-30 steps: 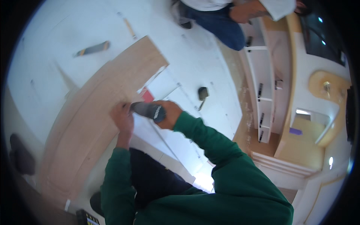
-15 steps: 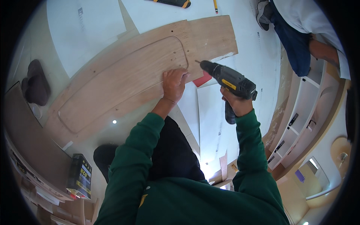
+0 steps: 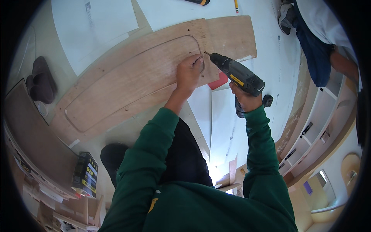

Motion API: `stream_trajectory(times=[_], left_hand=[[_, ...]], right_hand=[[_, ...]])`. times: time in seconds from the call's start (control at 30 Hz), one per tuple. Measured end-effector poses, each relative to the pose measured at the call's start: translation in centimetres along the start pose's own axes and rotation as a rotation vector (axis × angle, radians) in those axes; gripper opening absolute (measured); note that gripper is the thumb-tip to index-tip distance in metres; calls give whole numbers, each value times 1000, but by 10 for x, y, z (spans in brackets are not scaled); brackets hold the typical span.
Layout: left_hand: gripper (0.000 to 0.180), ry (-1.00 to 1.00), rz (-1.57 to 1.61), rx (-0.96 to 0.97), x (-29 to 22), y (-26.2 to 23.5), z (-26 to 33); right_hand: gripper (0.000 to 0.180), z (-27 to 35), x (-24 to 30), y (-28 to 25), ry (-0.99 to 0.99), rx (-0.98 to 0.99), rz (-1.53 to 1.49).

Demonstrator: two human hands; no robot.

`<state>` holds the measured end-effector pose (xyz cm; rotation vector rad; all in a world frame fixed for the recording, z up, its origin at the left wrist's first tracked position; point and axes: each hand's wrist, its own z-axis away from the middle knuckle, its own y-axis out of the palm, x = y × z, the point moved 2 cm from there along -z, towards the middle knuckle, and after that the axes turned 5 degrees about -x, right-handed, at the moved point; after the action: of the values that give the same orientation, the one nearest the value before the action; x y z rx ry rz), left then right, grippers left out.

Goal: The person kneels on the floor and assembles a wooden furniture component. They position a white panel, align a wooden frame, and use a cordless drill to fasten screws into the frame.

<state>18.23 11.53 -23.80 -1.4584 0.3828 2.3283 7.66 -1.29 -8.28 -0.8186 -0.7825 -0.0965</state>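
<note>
My right hand (image 3: 247, 97) grips a black cordless drill (image 3: 239, 74) with a yellow label by its handle. The drill points up and left, its thin bit tip at or just above a long curved wooden board (image 3: 135, 73); contact cannot be told. A groove line loops round the board's face, and several small holes dot it. Close to the bit, my left hand (image 3: 188, 73) rests on the board with curled fingers, thumb and forefinger together; anything between them is hidden. A smaller wooden panel (image 3: 234, 36) adjoins the board's right end.
A red piece (image 3: 218, 81) lies beside the board on white sheets (image 3: 228, 123). A pencil (image 3: 236, 5) lies at the top. Another person's leg (image 3: 313, 50) is at upper right, near a white shelf unit (image 3: 309, 135). Slippers (image 3: 41, 81) and a black box (image 3: 85, 174) are left.
The drill has moved up relative to the board, toward its upper right part. My left hand has shifted up along the board, fingers now curled near the bit. The whole view has shifted slightly.
</note>
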Motion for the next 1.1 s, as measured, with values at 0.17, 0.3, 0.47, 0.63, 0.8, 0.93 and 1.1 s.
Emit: stream_trajectory(times=[0.17,0.3,0.47,0.63,0.8,0.93,1.1], left_hand=[[31,128,-270,24,-9,11,-1],[30,226,-397,-83,-9,14,-2],[32,170,-442,-18,-20,15,-3],[34,214,-456,-25,-15,14,-4],[43,189,-484,-35,-13,16,-5],[44,91,-440,14,-22,13,-9],[41,130,-432,45,-24,8,-10]], right_hand=[[25,-4,-2,-2,-168,20,215],[29,-23,23,-12,-270,155,287],[39,-62,75,-23,-456,398,584],[38,-69,78,-18,-438,423,612],[34,-51,75,-9,-292,311,485],[32,-53,64,-15,-149,350,466],[32,-47,66,-15,-200,305,494]])
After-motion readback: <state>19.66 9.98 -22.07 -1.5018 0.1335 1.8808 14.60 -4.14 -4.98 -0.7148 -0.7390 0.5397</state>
